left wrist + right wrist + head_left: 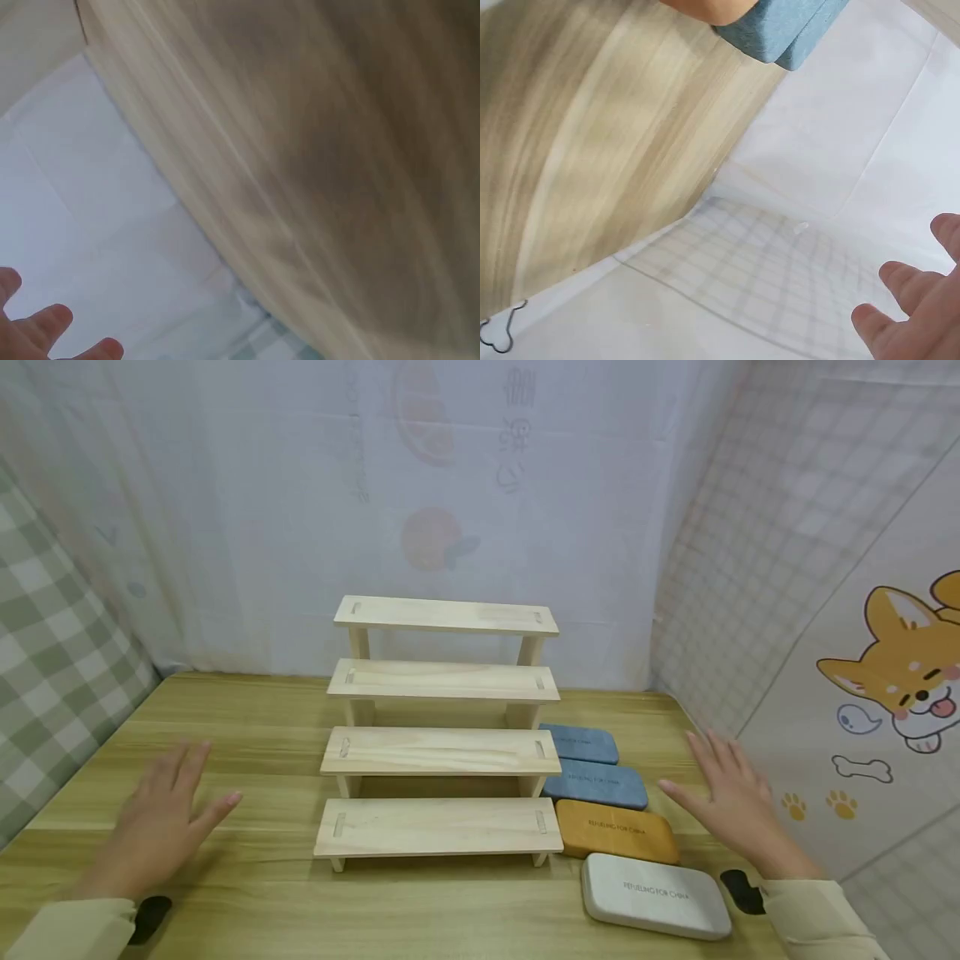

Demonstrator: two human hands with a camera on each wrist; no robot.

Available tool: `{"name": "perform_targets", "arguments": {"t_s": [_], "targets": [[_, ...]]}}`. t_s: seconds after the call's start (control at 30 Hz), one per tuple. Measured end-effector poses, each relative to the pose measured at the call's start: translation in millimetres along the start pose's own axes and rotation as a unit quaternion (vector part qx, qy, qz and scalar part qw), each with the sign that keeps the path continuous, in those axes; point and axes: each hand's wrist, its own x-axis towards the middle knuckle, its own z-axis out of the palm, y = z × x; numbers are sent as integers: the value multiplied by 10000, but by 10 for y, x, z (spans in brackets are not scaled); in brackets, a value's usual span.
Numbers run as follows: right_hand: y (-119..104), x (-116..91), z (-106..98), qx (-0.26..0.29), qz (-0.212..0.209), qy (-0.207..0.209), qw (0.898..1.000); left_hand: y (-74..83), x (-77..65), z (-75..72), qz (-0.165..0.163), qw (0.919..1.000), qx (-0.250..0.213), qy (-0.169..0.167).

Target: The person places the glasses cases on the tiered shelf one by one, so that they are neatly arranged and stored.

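Observation:
My left hand point(161, 818) is spread over the left side of the wooden table, holding nothing; some of its fingertips show at the lower left of the left wrist view. On the right, my right hand point(731, 797) is also spread and bare, close to a column of glasses cases. That column has a white case point(656, 896) in front, then an orange case point(617, 832), a blue case point(596, 783) and another blue case point(585, 743) behind. In the middle stands a pale wooden tiered rack point(438, 827) with several step-like shelves. Its right edge partly hides the blue cases.
The wood-grain table point(375, 914) ends at a white curtain point(262, 527) behind the rack. A green checked cloth point(60, 635) hangs at the left. A white panel with a cartoon dog point(907, 660) borders the right side.

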Motion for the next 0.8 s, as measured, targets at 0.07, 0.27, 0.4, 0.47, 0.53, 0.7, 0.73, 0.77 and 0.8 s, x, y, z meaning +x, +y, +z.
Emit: {"name": "perform_targets", "arguments": {"t_s": [0.07, 0.27, 0.4, 0.47, 0.53, 0.7, 0.73, 0.77, 0.8], "targets": [[36, -41, 5, 214, -22, 10, 9998, 20, -19, 15, 12, 9995, -325, 27], [107, -159, 32, 982, 108, -176, 9950, 93, -67, 54, -1, 9925, -1215, 134], [160, -224, 60, 1365, 150, -245, 9902, 139, -74, 82, -260, 9856, -1663, -167], [190, -251, 78, 1528, 150, -267, 9878, 171, -77, 95, -400, 9823, -1790, -379], [215, -274, 92, 1705, 165, -326, 9847, 203, -80, 107, -480, 9790, -1903, -550], [265, -319, 105, 1929, 268, -571, 9792, 287, -80, 143, -551, 9645, -2434, -863], [276, -329, 110, 1962, 228, -577, 9786, 305, -76, 152, -562, 9593, -2605, -930], [288, -339, 116, 2001, 183, -580, 9779, 326, -65, 159, -603, 9528, -2798, -1007], [300, -353, 123, 2045, 114, -559, 9772, 347, -59, 169, -648, 9451, -3012, -1089]]}}
